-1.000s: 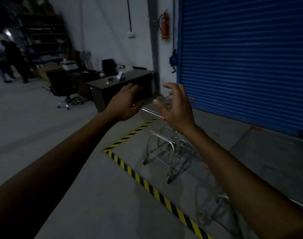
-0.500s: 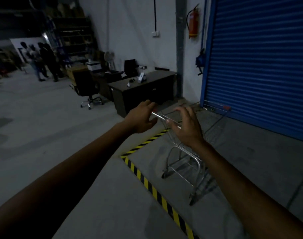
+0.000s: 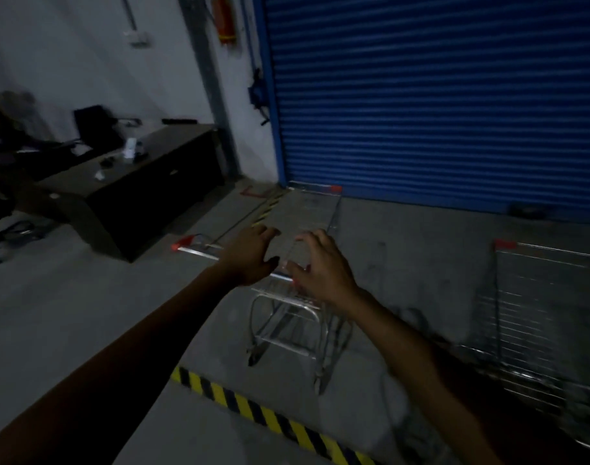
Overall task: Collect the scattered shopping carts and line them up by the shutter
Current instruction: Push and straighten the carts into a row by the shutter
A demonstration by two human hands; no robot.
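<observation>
My left hand and right hand hover with fingers spread and loose, gripping nothing, just over the handle of the shopping cart, which stands beyond the striped floor tape, nose toward the blue shutter, a second cart off to its right.

Your left hand and right hand cover the middle of the cart handle, and blur hides whether they touch it. At 3 o'clock a second cart runs off the edge. At 12 o'clock the extinguisher is cropped. At 9 o'clock the bits on the desk are too small to name
</observation>
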